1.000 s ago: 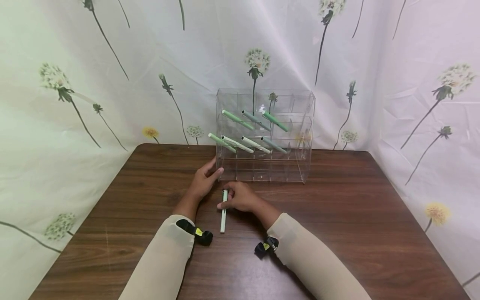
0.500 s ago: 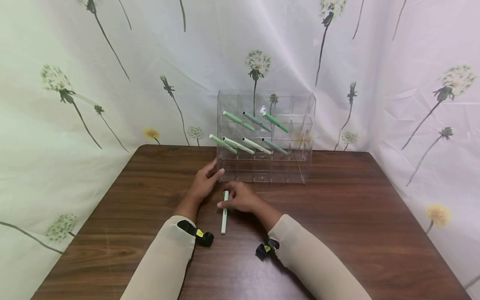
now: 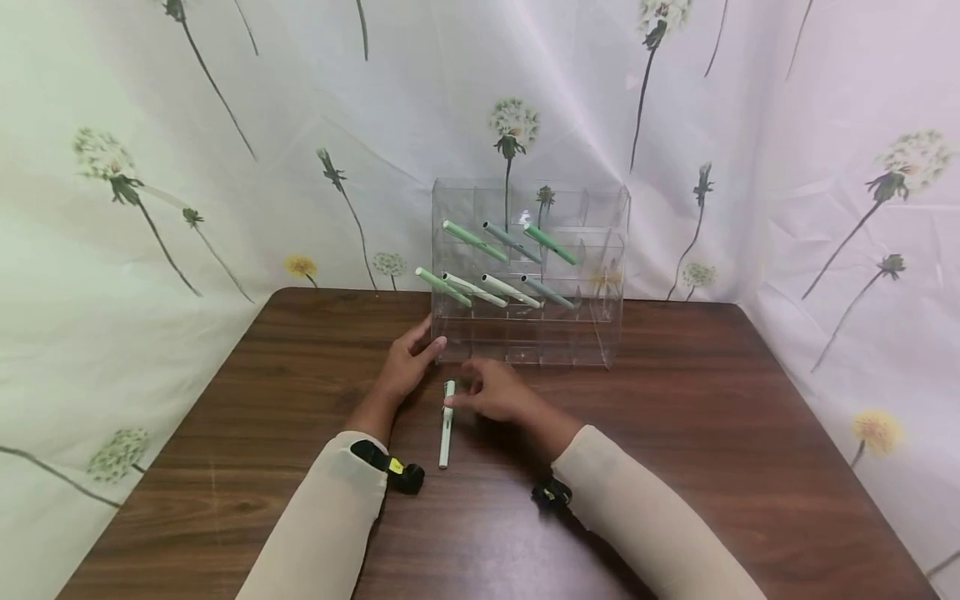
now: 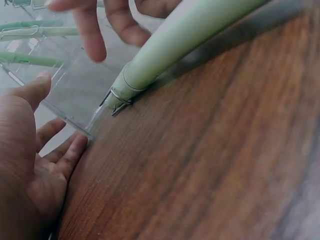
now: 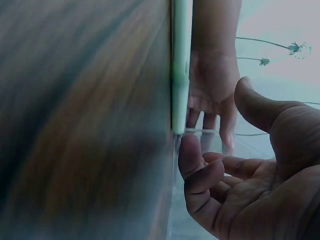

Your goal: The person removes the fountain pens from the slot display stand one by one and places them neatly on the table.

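Observation:
A pale green pen (image 3: 446, 437) with a wire clip lies on the brown table, clip end toward the clear acrylic rack (image 3: 525, 342). My right hand (image 3: 498, 392) is just right of its clip end. In the right wrist view the thumb and bent fingers of that right hand (image 5: 250, 195) stand apart, with nothing held between them. My left hand (image 3: 405, 367) rests at the rack's lower left corner, thumb in front and the other fingers along the side. In the left wrist view the pen (image 4: 180, 40) lies close, its clip turned toward the rack (image 4: 70, 95).
Three pens in greens and grey-green lean in the rack's upper tier, and several more, such as a grey-green pen (image 3: 549, 292), lean in the tier below. Behind the wooden table (image 3: 712, 467) hangs a white cloth (image 3: 420, 108) printed with dandelions.
My right hand has let go of the pen and drawn slightly to the right, its fingers parting. The pen stays on the table. My left hand keeps its place at the rack.

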Available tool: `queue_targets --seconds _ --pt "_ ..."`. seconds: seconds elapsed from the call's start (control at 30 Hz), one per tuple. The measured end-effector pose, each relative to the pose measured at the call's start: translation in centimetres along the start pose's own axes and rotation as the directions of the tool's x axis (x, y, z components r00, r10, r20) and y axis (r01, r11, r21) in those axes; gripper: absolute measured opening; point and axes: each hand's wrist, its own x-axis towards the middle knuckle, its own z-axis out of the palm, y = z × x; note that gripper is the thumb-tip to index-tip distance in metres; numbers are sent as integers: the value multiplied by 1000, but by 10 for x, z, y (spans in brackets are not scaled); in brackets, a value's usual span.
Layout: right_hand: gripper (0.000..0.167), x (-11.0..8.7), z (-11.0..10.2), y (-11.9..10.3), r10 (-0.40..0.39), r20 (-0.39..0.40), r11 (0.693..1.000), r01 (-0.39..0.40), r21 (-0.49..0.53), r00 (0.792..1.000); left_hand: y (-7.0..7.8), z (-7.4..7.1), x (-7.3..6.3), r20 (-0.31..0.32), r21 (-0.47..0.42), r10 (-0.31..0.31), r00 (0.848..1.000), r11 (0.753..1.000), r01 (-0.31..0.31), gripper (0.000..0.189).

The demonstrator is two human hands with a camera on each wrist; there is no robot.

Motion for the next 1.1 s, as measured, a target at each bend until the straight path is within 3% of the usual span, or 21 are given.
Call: queue_targets --seconds 0.33,0.67,0.83,1.1 --pt "74 -17 -30 1 -20 -90 1000 20 7 996 -1 -2 -1 -1 -2 -30 1000 1000 30 65" --pt "64 -26 -57 9 -50 -208 998 55 21 977 4 1 -1 -8 -31 13 1000 999 -13 65" --pt "57 -29 -72 10 -64 -313 997 73 15 948 3 2 0 -14 -60 32 999 998 -33 64" --pt "55 -28 -92 12 -71 -468 996 87 12 881 2 1 -1 -14 -40 28 1000 999 -29 63"
